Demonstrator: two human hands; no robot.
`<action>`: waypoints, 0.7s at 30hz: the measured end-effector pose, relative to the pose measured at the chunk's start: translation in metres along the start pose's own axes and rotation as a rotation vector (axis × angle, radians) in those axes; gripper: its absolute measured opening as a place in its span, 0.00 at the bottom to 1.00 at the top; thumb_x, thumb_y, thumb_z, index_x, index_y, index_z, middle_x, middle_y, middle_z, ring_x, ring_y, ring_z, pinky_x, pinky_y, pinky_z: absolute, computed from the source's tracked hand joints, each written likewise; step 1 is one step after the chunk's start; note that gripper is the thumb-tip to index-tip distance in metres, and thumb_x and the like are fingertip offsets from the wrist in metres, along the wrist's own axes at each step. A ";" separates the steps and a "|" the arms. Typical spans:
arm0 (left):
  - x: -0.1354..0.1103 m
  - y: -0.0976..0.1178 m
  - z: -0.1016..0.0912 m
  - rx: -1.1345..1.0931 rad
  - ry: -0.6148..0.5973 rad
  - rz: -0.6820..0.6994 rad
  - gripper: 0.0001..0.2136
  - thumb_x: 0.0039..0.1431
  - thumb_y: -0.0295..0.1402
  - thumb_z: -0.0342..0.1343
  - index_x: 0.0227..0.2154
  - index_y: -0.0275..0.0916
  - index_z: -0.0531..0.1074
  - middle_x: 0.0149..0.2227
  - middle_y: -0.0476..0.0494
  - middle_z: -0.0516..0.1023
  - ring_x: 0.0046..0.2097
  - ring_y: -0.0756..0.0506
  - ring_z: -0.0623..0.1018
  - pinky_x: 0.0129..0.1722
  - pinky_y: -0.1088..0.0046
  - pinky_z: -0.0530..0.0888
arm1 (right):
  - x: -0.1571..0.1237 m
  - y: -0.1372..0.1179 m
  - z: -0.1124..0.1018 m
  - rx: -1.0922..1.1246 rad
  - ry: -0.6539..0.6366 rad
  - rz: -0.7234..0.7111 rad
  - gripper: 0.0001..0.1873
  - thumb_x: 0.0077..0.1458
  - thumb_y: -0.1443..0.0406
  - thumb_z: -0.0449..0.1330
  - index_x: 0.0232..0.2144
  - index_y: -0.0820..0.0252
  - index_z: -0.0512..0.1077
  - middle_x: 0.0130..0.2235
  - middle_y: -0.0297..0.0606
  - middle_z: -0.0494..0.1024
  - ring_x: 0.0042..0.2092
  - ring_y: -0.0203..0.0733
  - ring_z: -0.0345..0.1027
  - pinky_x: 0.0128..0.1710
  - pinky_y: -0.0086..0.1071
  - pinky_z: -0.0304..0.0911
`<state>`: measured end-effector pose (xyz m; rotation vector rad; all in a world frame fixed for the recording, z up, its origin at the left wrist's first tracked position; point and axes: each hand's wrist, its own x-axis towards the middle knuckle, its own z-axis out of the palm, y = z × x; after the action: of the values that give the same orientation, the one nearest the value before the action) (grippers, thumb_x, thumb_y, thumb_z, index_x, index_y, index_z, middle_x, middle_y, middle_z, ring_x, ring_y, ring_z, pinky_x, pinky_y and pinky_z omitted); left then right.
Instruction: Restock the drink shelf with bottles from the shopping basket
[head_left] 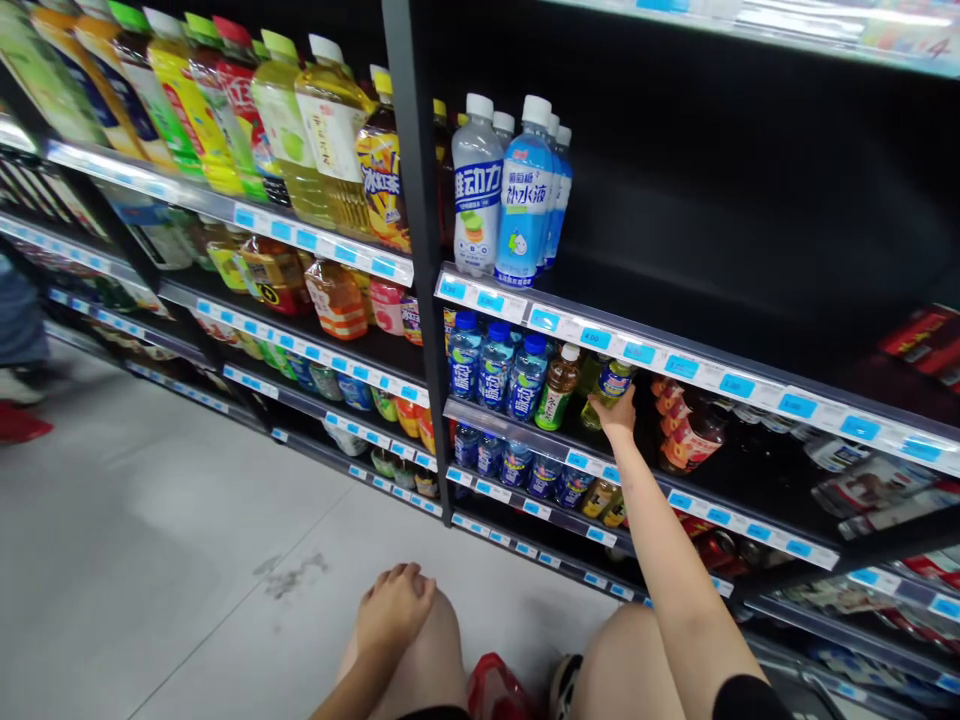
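I am crouched before a black drinks shelf (675, 372). My right hand (617, 412) reaches into the second shelf level and closes on a small green-and-yellow bottle (612, 381) that stands upright. Beside it stands a green tea bottle with a white cap (556, 386), and further left several blue-capped blue bottles (496, 366). My left hand (393, 603) rests on my left knee with its fingers curled, holding nothing.
Tall white-capped bottles (508, 190) stand on the shelf above. Large juice and tea bottles (247, 110) fill the left bay. Blue price tags (797, 405) line every shelf edge. A person's shoes (19, 400) show at far left on the grey floor (150, 540).
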<state>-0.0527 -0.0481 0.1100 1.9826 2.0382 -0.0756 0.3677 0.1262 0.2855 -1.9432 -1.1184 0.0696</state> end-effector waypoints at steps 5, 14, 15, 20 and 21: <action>0.004 0.003 -0.002 0.007 -0.027 -0.001 0.22 0.68 0.36 0.44 0.53 0.36 0.79 0.57 0.33 0.79 0.59 0.36 0.76 0.56 0.58 0.71 | -0.001 0.009 0.027 0.063 -0.080 -0.003 0.54 0.49 0.51 0.69 0.67 0.64 0.45 0.58 0.56 0.77 0.57 0.56 0.76 0.54 0.44 0.72; 0.009 -0.004 -0.003 -0.037 -0.069 -0.007 0.21 0.68 0.35 0.43 0.55 0.35 0.77 0.59 0.32 0.77 0.62 0.35 0.74 0.57 0.57 0.70 | -0.015 0.028 0.041 -0.182 -0.220 0.023 0.30 0.61 0.57 0.62 0.60 0.62 0.60 0.56 0.55 0.79 0.57 0.57 0.75 0.55 0.41 0.69; 0.009 -0.004 -0.003 -0.033 -0.071 -0.009 0.22 0.69 0.35 0.43 0.55 0.35 0.77 0.59 0.32 0.77 0.62 0.35 0.74 0.58 0.57 0.70 | -0.013 0.025 0.043 -0.214 -0.230 0.026 0.30 0.61 0.56 0.62 0.61 0.63 0.60 0.56 0.56 0.78 0.58 0.58 0.73 0.56 0.43 0.68; 0.011 -0.006 0.000 -0.028 -0.061 -0.010 0.22 0.69 0.36 0.43 0.53 0.35 0.78 0.57 0.33 0.78 0.60 0.36 0.75 0.57 0.56 0.71 | -0.009 0.014 0.049 -0.335 -0.277 0.016 0.32 0.63 0.52 0.62 0.61 0.64 0.64 0.64 0.58 0.71 0.66 0.66 0.59 0.63 0.53 0.59; 0.011 -0.006 0.000 -0.029 -0.060 -0.010 0.22 0.69 0.36 0.43 0.53 0.35 0.78 0.57 0.32 0.78 0.60 0.35 0.75 0.56 0.56 0.71 | -0.010 0.014 0.050 -0.350 -0.283 0.013 0.32 0.63 0.52 0.61 0.62 0.64 0.63 0.66 0.57 0.69 0.67 0.66 0.58 0.63 0.54 0.58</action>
<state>-0.0584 -0.0373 0.1062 1.9296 2.0007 -0.1051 0.3491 0.1488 0.2411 -2.3034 -1.3748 0.1702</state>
